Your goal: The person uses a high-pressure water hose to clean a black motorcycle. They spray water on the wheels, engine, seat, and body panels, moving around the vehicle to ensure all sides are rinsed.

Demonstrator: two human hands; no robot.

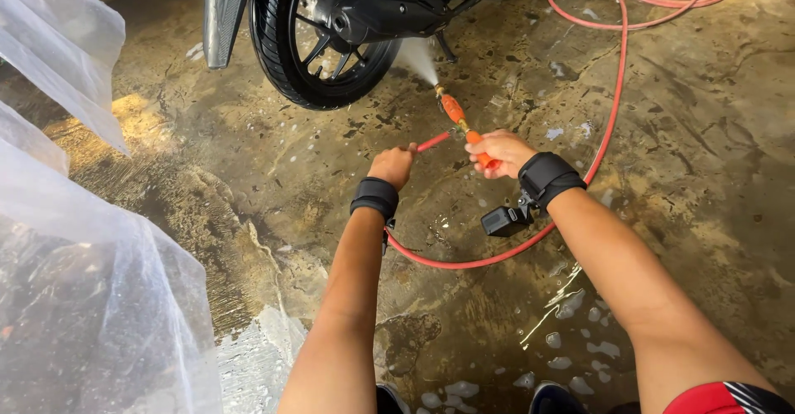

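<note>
Wet, cracked concrete floor (pixel 679 174), suds in patches; red hose (pixel 617 74) snakes across it, motorbike wheel (pixel 319 41) standing on it.

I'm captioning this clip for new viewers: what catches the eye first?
The orange spray gun at centre, gripped by the right hand, shooting water at the black wheel above. The left hand holds its red lever, and a red hose loops over the wet floor.

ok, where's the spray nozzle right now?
Centre of the head view: the orange spray nozzle sits just ahead of the right hand, aimed at the motorcycle rear wheel.
</note>
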